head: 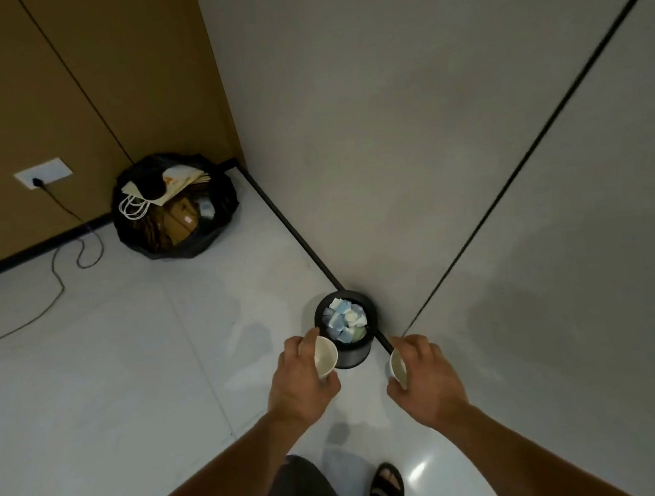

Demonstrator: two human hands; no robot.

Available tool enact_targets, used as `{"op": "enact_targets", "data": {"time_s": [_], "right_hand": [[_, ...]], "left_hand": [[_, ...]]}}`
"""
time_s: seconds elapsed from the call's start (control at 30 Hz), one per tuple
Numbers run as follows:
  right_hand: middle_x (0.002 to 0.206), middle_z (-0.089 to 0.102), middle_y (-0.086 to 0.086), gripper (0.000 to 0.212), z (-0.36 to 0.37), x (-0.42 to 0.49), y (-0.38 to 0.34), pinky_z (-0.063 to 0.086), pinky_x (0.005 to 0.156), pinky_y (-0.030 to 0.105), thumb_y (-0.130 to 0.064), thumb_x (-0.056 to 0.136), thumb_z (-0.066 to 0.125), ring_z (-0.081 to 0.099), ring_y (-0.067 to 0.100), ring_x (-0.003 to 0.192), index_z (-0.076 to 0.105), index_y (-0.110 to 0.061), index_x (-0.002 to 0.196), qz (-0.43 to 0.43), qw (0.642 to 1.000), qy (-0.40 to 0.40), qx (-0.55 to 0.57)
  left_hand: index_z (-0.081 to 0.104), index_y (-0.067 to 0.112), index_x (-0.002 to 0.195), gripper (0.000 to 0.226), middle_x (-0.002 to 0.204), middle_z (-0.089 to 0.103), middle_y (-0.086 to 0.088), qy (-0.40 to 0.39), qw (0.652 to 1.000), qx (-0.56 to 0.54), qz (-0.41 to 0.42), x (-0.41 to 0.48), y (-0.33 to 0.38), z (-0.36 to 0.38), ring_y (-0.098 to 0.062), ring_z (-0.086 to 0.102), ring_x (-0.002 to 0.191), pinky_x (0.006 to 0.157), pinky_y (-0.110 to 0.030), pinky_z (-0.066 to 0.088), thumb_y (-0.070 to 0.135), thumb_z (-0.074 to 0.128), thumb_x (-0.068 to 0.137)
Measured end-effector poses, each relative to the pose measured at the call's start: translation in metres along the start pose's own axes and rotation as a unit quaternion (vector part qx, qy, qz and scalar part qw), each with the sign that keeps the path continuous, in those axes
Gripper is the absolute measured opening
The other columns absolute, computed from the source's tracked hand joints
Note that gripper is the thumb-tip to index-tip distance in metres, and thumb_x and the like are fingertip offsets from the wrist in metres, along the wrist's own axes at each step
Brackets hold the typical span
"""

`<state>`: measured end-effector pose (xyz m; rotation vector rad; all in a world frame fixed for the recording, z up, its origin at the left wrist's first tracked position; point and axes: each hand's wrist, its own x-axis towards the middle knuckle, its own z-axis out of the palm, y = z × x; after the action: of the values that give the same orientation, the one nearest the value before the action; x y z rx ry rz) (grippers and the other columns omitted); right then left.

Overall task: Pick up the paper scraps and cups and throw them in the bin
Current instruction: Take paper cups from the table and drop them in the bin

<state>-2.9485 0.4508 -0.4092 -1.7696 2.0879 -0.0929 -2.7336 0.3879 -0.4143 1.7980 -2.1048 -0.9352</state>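
Note:
A small round black bin (pixel 352 359) stands on the floor against the grey wall, holding several blue and white paper scraps (pixel 343 320). My left hand (pixel 300 378) grips a white paper cup (pixel 325 356) tipped on its side, just left of the bin's rim. To the bin's right, my right hand (pixel 426 374) holds a second white paper cup (pixel 398 367), its mouth facing left. Both cups hang above the floor, close to the bin but outside it.
A large black rubbish bag (pixel 145 241) full of cardboard and a paper bag sits in the corner at the back left. A cable (pixel 57 285) runs from a wall socket (pixel 43 173) across the white tile floor. My sandalled foot (pixel 385 494) is below.

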Motion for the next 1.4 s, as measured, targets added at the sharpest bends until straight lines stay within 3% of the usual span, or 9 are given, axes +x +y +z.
{"op": "enact_targets", "data": {"time_s": [0.2, 0.37, 0.67, 0.8, 0.87, 1.03, 1.2, 1.4], "right_hand": [[0.141, 0.038, -0.002, 0.069, 0.037, 0.094, 0.014, 0.046, 0.094, 0.026, -0.046, 0.083, 0.06, 0.042, 0.017, 0.12, 0.035, -0.028, 0.145, 0.047, 0.998, -0.029, 0.033], [0.14, 0.039, 0.001, 0.068, 0.09, 0.19, 0.033, 0.051, 0.092, 0.031, -0.041, 0.085, 0.063, 0.044, 0.018, 0.121, 0.035, -0.025, 0.145, 0.061, 0.996, -0.011, 0.067], [0.132, 0.05, 0.012, 0.066, 0.266, 0.335, 0.117, 0.055, 0.083, 0.039, -0.033, 0.082, 0.07, 0.053, 0.028, 0.113, 0.045, -0.013, 0.14, 0.018, 0.998, 0.031, 0.058], [0.126, 0.055, 0.015, 0.065, 0.34, 0.359, 0.144, 0.054, 0.083, 0.044, -0.03, 0.076, 0.077, 0.056, 0.033, 0.111, 0.05, -0.01, 0.132, -0.007, 0.999, 0.033, 0.032], [0.127, 0.056, 0.017, 0.061, 0.368, 0.36, 0.154, 0.052, 0.088, 0.048, -0.033, 0.078, 0.072, 0.055, 0.034, 0.116, 0.053, -0.008, 0.131, -0.019, 0.999, 0.036, 0.015], [0.15, 0.038, 0.017, 0.073, 0.402, 0.362, 0.166, 0.033, 0.108, 0.057, -0.046, 0.082, 0.054, 0.03, 0.037, 0.142, 0.039, -0.015, 0.145, -0.04, 0.998, 0.039, -0.02], [0.16, 0.017, 0.015, 0.089, 0.423, 0.36, 0.17, 0.026, 0.11, 0.064, -0.054, 0.083, 0.06, 0.008, 0.035, 0.149, 0.018, -0.02, 0.154, -0.036, 0.998, 0.033, -0.049], [0.161, 0.017, 0.013, 0.089, 0.433, 0.363, 0.173, 0.03, 0.106, 0.066, -0.06, 0.082, 0.058, 0.006, 0.035, 0.149, 0.02, -0.023, 0.154, -0.032, 0.997, 0.04, -0.049]], "left_hand": [[0.025, 0.03, 0.144, 0.08, 0.135, 0.037, 0.004, -0.033, 0.999, -0.01, 0.024, 0.105, -0.017, 0.032, -0.01, 0.041, 0.113, 0.089, -0.019, 0.041, 0.041, 0.069, 0.078], [0.034, 0.02, 0.144, 0.082, 0.128, 0.049, -0.001, -0.024, 0.998, 0.016, 0.063, 0.198, -0.045, 0.086, -0.012, 0.049, 0.111, 0.084, -0.018, 0.046, 0.039, 0.076, 0.076], [0.038, 0.017, 0.14, 0.079, 0.129, 0.049, -0.005, -0.016, 0.996, 0.044, 0.081, 0.343, -0.131, 0.256, -0.02, 0.047, 0.117, 0.095, -0.028, 0.043, 0.039, 0.076, 0.073], [0.043, 0.013, 0.138, 0.076, 0.136, 0.046, -0.01, -0.041, 0.992, 0.079, 0.085, 0.356, -0.174, 0.33, -0.031, 0.039, 0.132, 0.106, -0.043, 0.038, 0.042, 0.074, 0.075], [0.042, 0.014, 0.138, 0.078, 0.144, 0.04, -0.01, -0.069, 0.99, 0.1, 0.072, 0.354, -0.19, 0.356, -0.032, 0.026, 0.141, 0.113, -0.049, 0.027, 0.046, 0.071, 0.074], [0.042, 0.013, 0.14, 0.08, 0.15, 0.035, -0.013, -0.063, 0.974, 0.193, 0.102, 0.347, -0.225, 0.386, -0.034, 0.013, 0.146, 0.116, -0.052, 0.013, 0.039, 0.076, 0.072], [0.018, 0.018, 0.152, 0.095, 0.16, 0.008, -0.011, -0.054, 0.958, 0.273, 0.077, 0.343, -0.244, 0.394, -0.03, -0.005, 0.147, 0.112, -0.059, 0.002, 0.072, 0.041, 0.077], [0.012, 0.021, 0.153, 0.096, 0.161, 0.002, -0.011, -0.053, 0.955, 0.283, 0.075, 0.346, -0.245, 0.399, -0.031, -0.006, 0.147, 0.112, -0.061, 0.003, 0.081, 0.027, 0.079]]}}
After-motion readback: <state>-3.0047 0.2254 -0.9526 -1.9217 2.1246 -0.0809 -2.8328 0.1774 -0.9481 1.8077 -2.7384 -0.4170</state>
